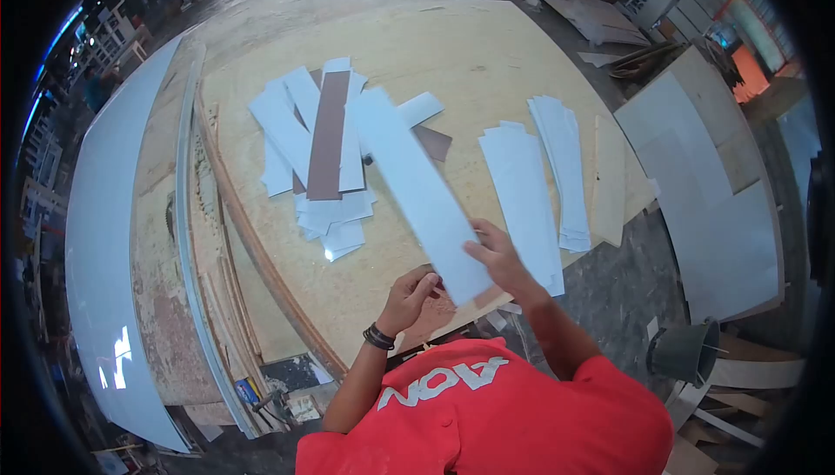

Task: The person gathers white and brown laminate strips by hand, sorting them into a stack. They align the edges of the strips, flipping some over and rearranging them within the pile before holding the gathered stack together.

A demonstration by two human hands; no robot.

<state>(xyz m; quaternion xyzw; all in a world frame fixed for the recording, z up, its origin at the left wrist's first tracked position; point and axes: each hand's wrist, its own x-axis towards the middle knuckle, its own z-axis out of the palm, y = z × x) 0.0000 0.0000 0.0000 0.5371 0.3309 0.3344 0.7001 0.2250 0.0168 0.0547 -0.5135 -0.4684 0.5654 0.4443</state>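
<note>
1. White and smooth, one long board (422,192) is slanting across the middle of the table (470,49), its near end sitting in front of the person's red shirt (531,423).
2. The right hand (496,253) is gripping this board along its right edge near the close end, thumb lying on the upper face.
3. The left hand (407,297), wearing dark bands (378,336) at the wrist, is curling its fingers just beside the board's lower left edge; whether it is holding that edge I cannot tell.
4. Beyond the left hand, a loose pile (283,131) of white strips is lying crisscrossed, with a brown strip (328,140) resting on top.
5. To the right, a wide stack (524,197) and a narrower stack (561,170) of white strips are lying side by side.
6. Past them, a pale plank (611,179) is lying near the table's edge.
</note>
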